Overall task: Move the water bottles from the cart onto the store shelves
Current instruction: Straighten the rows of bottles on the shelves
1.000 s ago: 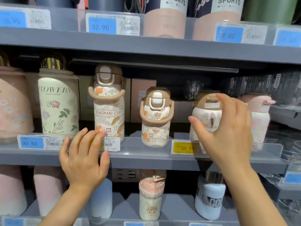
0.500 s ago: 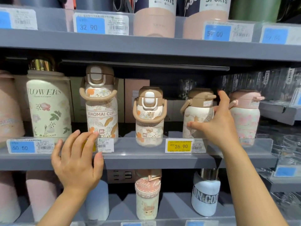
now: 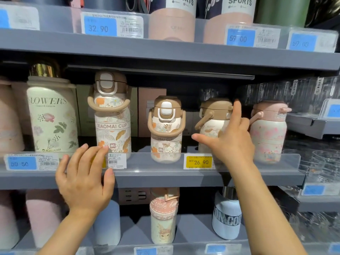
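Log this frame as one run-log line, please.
stage: arranging middle shelf | right hand: fingers touching third brown-lidded bottle | left hand: open, at shelf edge, holding nothing | cart: not in view

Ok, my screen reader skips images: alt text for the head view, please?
A right hand touches a brown-lidded floral bottle on the middle shelf, index finger on its lid; the open left hand rests at the shelf's front edge.
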